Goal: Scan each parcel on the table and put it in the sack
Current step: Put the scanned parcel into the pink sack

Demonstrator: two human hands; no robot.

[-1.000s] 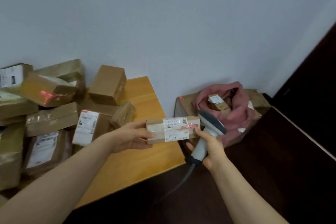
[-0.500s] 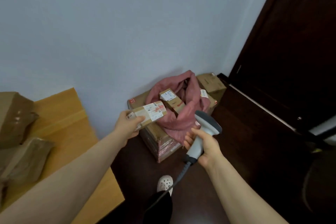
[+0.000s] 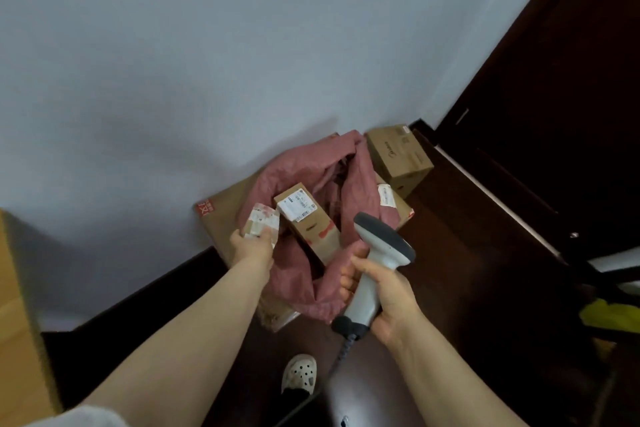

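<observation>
Inside the sack (image 3: 362, 191), one box (image 3: 308, 222); left hand (image 3: 251, 248) grips seemingly a parcel (image 3: 261, 224), right hand (image 3: 386, 295) the scanner (image 3: 381, 244).

The small brown parcel (image 3: 260, 225), blurred, with a white label and red marks under glossy tape, sits pinched in the left hand (image 3: 252, 248) at the left rim of the pink sack (image 3: 360, 191). The sack slumps crumpled and open-mouthed on a flat carton (image 3: 221, 218). Inside it a long brown parcel (image 3: 313, 229) leans tilted, white label up. The right hand (image 3: 384, 298) grips the grey scanner (image 3: 375, 263).
</observation>
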